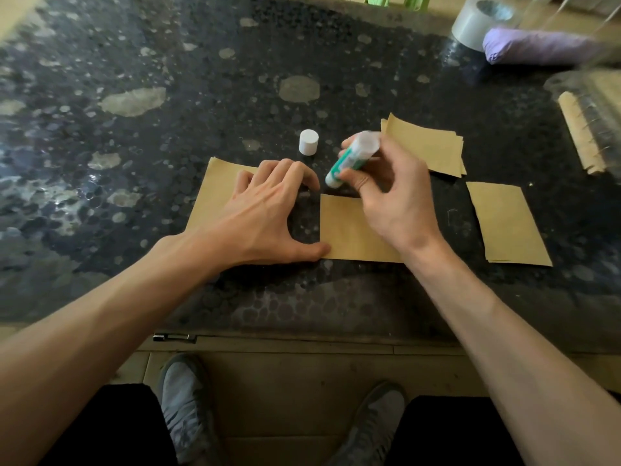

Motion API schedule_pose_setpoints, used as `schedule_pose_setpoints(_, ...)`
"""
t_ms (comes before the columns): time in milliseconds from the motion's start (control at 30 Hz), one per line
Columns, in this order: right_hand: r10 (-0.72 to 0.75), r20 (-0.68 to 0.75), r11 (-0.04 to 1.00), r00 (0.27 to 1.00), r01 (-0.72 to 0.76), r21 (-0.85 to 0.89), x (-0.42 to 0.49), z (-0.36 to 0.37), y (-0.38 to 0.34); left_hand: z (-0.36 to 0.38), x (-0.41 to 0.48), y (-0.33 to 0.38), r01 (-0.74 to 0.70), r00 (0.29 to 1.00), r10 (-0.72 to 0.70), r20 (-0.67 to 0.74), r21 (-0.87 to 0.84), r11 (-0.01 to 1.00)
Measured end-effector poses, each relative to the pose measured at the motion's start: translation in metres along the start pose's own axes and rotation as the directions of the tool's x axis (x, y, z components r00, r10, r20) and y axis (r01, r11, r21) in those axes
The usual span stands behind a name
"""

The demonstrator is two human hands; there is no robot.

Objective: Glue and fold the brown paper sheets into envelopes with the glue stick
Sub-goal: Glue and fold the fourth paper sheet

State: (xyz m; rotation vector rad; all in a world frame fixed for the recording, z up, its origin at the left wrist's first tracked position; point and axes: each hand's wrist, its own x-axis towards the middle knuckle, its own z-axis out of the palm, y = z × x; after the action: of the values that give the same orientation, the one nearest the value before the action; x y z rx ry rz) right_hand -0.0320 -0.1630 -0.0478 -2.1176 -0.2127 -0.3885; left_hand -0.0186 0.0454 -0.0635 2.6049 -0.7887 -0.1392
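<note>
A brown paper sheet [349,230] lies in front of me on the dark speckled table [168,129]. My left hand [265,213] spreads over the paper, fingertips pressing its far left part and thumb on its near edge. My right hand [389,196] grips a green-and-white glue stick [349,159], uncapped, tilted with its tip down near the sheet's far edge. The white cap [308,141] stands upright just beyond my left hand. A stack of brown sheets [426,146] lies behind my right hand. Folded brown pieces [507,223] lie to the right.
At the far right are a roll of grey tape [477,21], a purple bundle [537,45] and a brown spiral-edged pad [584,129] under clear plastic. The table's near edge runs across below my forearms. My shoes show on the floor beneath.
</note>
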Motion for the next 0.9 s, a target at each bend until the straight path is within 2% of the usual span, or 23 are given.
schedule_pose_setpoints(100, 0.073, -0.100, 0.979, 0.992, -0.052, 0.195, 0.002, -0.016, -0.002, -0.001, -0.001, 0.001, -0.001, 1.000, 0.001, 0.009, -0.001, 1.000)
schedule_pose_setpoints(167, 0.120, -0.065, 0.967, 0.991, -0.102, 0.234, 0.000, -0.024, -0.005, -0.001, -0.001, 0.001, -0.002, 1.000, 0.002, 0.009, 0.002, 1.000)
schedule_pose_setpoints(300, 0.089, 0.060, 0.984, 0.994, -0.097, 0.149, -0.008, -0.023, -0.007, -0.002, 0.000, 0.001, -0.004, 0.999, 0.003, 0.036, 0.012, 1.000)
schedule_pose_setpoints(667, 0.004, 0.210, 0.996, 0.978, 0.014, -0.085, -0.006, -0.019, -0.006, -0.001, 0.000, 0.001, -0.003, 1.000, 0.003, 0.016, 0.021, 1.000)
schedule_pose_setpoints(900, -0.029, 0.220, 0.978, 0.975, 0.073, -0.197, -0.008, -0.023, -0.003, -0.002, 0.000, 0.001, -0.004, 1.000, 0.003, 0.024, 0.024, 1.000)
